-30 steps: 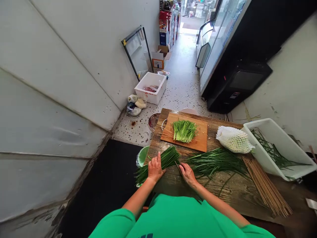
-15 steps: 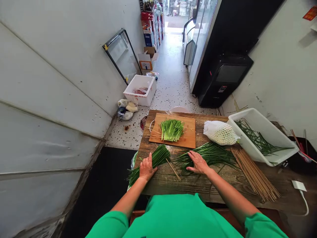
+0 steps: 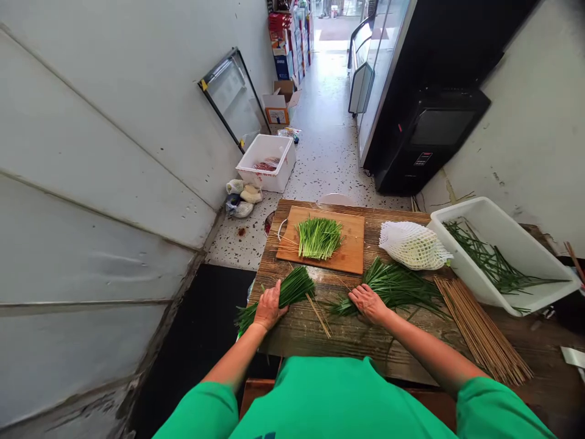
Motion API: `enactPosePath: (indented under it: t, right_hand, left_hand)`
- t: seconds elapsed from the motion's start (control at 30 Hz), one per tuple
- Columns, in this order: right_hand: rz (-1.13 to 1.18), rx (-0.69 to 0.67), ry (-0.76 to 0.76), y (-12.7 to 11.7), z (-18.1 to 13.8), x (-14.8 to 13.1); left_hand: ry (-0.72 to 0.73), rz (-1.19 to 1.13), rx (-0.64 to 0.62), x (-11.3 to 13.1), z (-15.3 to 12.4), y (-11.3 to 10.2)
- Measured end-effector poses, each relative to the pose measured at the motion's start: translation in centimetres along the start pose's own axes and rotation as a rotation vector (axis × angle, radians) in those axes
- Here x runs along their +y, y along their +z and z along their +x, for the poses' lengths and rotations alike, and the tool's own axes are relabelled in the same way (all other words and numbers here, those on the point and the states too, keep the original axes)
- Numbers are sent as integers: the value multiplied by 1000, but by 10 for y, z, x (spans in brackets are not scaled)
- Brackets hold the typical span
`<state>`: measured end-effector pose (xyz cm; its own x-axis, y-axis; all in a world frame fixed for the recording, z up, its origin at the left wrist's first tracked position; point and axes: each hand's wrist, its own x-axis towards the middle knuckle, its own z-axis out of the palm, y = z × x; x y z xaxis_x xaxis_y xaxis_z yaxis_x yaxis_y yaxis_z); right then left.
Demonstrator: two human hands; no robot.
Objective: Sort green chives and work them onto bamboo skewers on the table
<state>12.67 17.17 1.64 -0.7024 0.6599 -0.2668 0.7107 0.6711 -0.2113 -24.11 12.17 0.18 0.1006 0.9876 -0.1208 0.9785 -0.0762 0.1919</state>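
My left hand [image 3: 269, 306] is wrapped round a bundle of garlic chives [image 3: 296, 288] near the table's left edge. Its cut ends lie toward the cutting board, and the other end trails to the left edge. Farther right, my right hand [image 3: 368, 303] has closed round the left part of a looser pile of garlic chives [image 3: 400, 286]. Between the hands lie a few thin bamboo skewers [image 3: 319, 315]. Ahead of them, short lengths of pale green chives [image 3: 320, 238] rest on a wooden cutting board [image 3: 351, 253].
A lettuce-like item in white foam netting [image 3: 414, 244] sits right of the board. Beside it stand a white bin [image 3: 534, 268] holding loose chives and a spread of bamboo skewers [image 3: 484, 329]. A white foam box [image 3: 274, 180] is on the floor beyond the wooden table [image 3: 292, 341].
My right hand has gone from spread fingers resting on the loose chives to fingers closed round them. My left hand keeps its hold. The view has shifted slightly.
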Motion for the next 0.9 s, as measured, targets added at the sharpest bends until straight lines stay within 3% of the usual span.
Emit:
enactPosePath:
  t: [0.2,0.4,0.57,0.67,0.77,0.83,0.9]
  right_hand:
    - [-30,18,16,0,-23,9]
    - [-42,17,65,-2,-27,8]
    - [-10,57,-18,-16,-32,-1]
    - [74,115,-66,-19,-36,-13]
    - [268,137,-113,-7,-40,-31]
    - [408,93,-143,6,-40,-44]
    - [499,17,-197,18,-37,-57]
  left_hand:
    - [-16,-1,-27,3,11,-1]
    - [-53,16,-51,6,22,-19]
    - [-188,-51,34,7,6,-35]
    - [-411,-76,191,-5,-38,-40]
    - [-586,-54,251,-14,-117,-37]
    - [-680,-29,145,-9,-178,-30]
    - [-761,2,-83,6,-233,-22]
